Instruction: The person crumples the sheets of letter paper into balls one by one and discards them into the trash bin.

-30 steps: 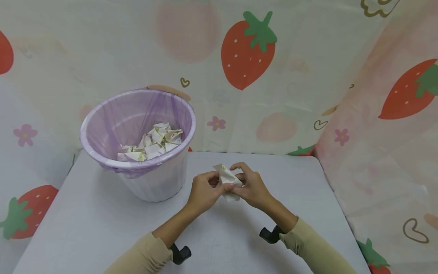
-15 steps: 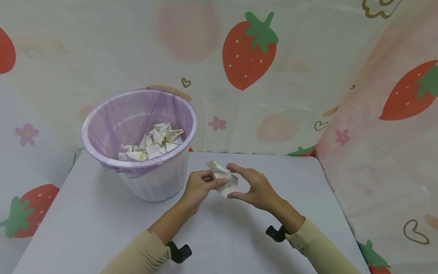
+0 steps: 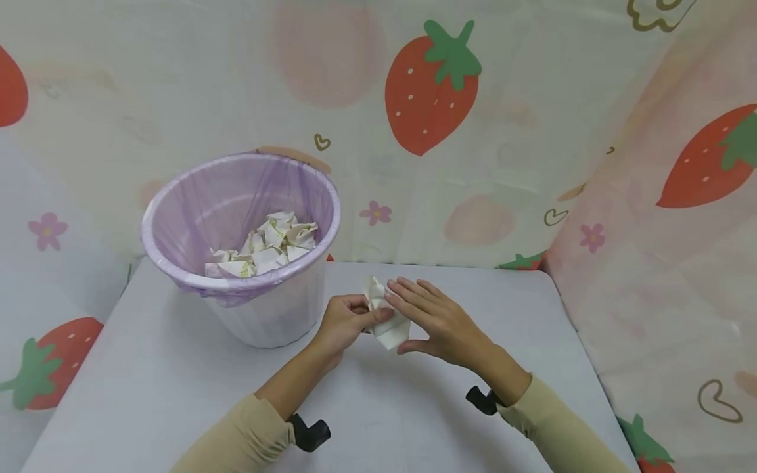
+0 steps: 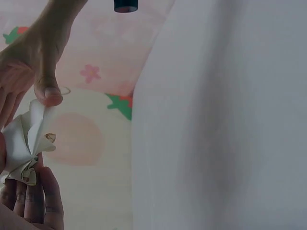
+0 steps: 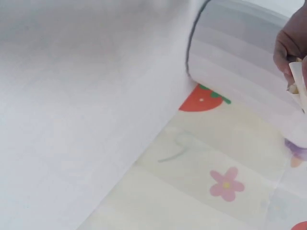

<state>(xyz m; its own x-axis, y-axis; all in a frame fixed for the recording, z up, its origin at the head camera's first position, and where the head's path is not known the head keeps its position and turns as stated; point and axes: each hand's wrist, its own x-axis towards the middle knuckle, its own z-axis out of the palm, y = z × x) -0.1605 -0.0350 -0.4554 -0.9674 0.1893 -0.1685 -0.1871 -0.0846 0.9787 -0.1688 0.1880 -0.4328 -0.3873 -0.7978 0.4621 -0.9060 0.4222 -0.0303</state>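
Observation:
A piece of folded, creased white paper is held over the table by my left hand, pinched between thumb and fingers. Beside it my right hand spreads its straight fingers near the paper's right side, thumb low by its bottom corner. In the left wrist view the paper looks pleated and gathered toward one end, with the left fingers behind it and the right thumb close to its edge. The right wrist view catches only a sliver of the paper and part of the left hand.
Left of the hands stands a white bin with a purple liner. Several crumpled white papers lie inside it. A strawberry-print curtain hangs behind the white table. Black camera mounts sit on both wrists.
The right hand has let go of the paper and moved slightly right, its fingers straightening. My left hand keeps its pinch, and the paper has turned somewhat. The bin has stayed put.

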